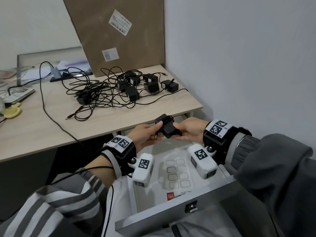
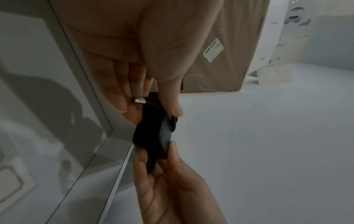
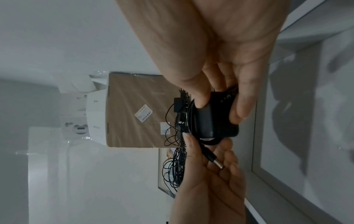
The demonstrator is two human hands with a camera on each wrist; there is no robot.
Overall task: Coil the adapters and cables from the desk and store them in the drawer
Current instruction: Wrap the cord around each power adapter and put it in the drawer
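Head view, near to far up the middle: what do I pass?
Open drawer → wrapped adapter held by left hand and right hand → desk edge → tangled adapters and cables → cardboard box.

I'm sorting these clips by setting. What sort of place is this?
Probably an office or home workspace: a wooden desk against a white wall, a tangle of power adapters and cables on it, a cardboard box behind, and an open drawer.

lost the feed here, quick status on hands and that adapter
Both hands, left hand and right hand, grip the wrapped adapter over the open drawer. Tangled adapters wait on desk. Nothing blocking.
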